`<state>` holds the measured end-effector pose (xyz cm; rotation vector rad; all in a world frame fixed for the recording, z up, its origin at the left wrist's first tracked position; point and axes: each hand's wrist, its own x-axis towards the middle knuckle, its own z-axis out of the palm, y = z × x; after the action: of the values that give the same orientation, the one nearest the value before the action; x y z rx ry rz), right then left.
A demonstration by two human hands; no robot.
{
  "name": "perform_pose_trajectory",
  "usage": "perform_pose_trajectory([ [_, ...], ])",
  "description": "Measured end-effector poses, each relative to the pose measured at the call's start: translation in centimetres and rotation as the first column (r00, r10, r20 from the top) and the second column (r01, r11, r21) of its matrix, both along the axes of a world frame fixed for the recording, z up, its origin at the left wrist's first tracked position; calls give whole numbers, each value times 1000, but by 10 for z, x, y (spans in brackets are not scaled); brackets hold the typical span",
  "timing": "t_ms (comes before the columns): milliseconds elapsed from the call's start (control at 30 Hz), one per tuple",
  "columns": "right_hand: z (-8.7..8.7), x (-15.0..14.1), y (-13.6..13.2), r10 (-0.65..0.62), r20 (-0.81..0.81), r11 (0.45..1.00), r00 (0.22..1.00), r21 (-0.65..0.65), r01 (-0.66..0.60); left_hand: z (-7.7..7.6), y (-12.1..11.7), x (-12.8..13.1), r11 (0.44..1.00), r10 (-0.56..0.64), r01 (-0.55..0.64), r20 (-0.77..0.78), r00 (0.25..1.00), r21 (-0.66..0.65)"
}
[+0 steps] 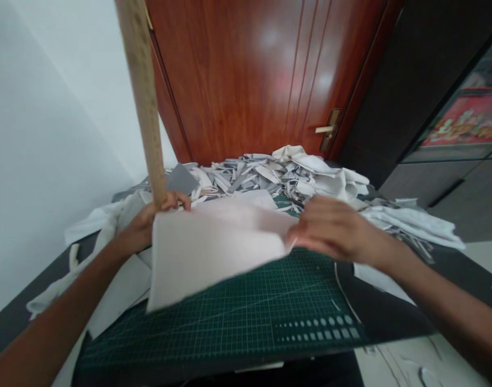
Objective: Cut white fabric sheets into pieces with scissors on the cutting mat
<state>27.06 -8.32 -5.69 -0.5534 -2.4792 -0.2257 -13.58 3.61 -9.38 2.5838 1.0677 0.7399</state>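
Observation:
My left hand is closed around the lower end of a long wooden ruler, which points up past the top of the view. Beside it, the left end of a pale fabric piece touches or nearly touches those fingers; I cannot tell if they also grip it. My right hand, slightly blurred, pinches the fabric's right edge. The piece is lifted and bent above a green cutting mat with a printed grid. Another pale piece lies flat behind it, partly covered.
A heap of white and grey scraps lies along the table's far side, before a brown door. More cloth lies at the right, and pale pieces sit under my left arm. A white wall borders the left.

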Motion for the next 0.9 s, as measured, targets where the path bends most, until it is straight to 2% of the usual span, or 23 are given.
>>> perform_pose_trajectory([
  [33,-23,-4,-12,21,120,992,993,-127,-6,-16,-12,-18,994,-54,56,21,998,-95],
  [67,-47,-8,-24,58,203,970,977,-243,-8,-32,-22,-34,987,-75,82,52,996,-136],
  [133,-88,-16,-43,118,284,891,952,-454,25,-59,-38,-57,973,-136,144,56,989,-181],
  [200,-111,-20,-53,191,276,825,942,-566,-2,-74,-49,-63,971,-114,120,41,993,-205],
  [233,-116,-21,-53,206,262,810,943,-586,-13,-77,-52,-59,970,-87,84,-1,996,-230],
  [300,-114,-20,-38,150,227,805,962,-593,14,-78,-56,-42,971,-7,-19,-108,994,-238],
  [367,-108,-17,-10,26,149,811,989,-582,66,-77,-56,-18,984,70,-100,-198,978,-146],
  [433,-107,-13,24,-123,54,836,991,-533,133,-81,-51,5,992,102,-117,-248,963,-44],
  [533,-124,-8,59,-232,138,847,963,-457,270,-95,-43,31,996,85,-82,-281,956,21],
  [600,-140,-4,65,-266,220,835,938,-433,339,-107,-38,40,998,63,-51,-314,947,46],
  [700,-159,5,55,-331,252,823,910,-394,409,-119,-34,45,998,20,-2,-337,941,55],
  [833,-165,26,48,-454,60,775,889,-465,427,-118,-24,40,989,-98,133,-369,924,72],
  [900,-164,39,55,-551,-52,728,833,-517,450,-114,-18,33,980,-127,174,-376,918,93],
])
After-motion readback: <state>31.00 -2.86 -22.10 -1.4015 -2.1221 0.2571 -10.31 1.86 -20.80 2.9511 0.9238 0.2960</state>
